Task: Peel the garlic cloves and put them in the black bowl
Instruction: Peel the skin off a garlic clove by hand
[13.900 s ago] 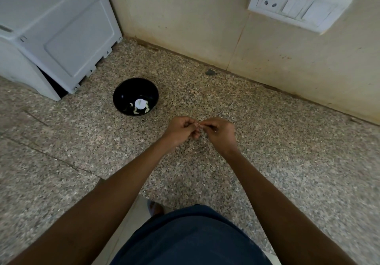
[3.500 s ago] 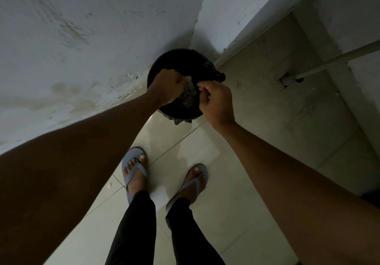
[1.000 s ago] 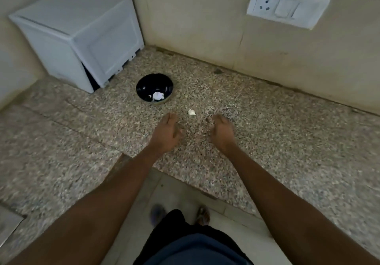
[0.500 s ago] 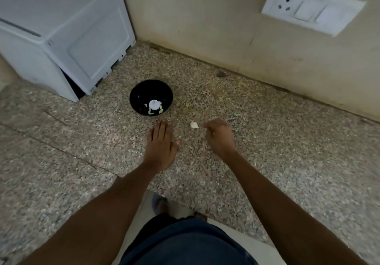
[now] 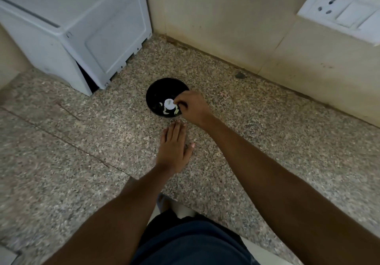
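The black bowl [image 5: 156, 92] stands on the speckled granite tabletop [image 5: 257, 141], a little out from the wall and just in front of the right corner of a white appliance [image 5: 78, 36]. Inside it lie several pale peeled garlic cloves [image 5: 166, 112] around a round white thing [image 5: 169, 104] near the middle; what that white thing is cannot be told.

The right hand [image 5: 192, 108] reaches over the bowl's right rim, knuckles up. Its fingers [image 5: 179, 101] are curled and drawn close together, their tips beside the round white thing. Whether they pinch a clove or only touch what lies in the bowl cannot be told, since the hand hides its own fingertips.

The left hand [image 5: 173, 150] lies flat on the tabletop just in front of the bowl, palm down, fingers straight and together, thumb spread to the right. It holds nothing, and its fingertips point at the bowl without touching it.

On the wall at upper right sits a white switch and socket plate [image 5: 341, 11]. A small dark spot [image 5: 240, 75] lies on the tabletop close to the wall. At the bottom edge, dark blue clothing [image 5: 191, 246] of the person shows between the two forearms.
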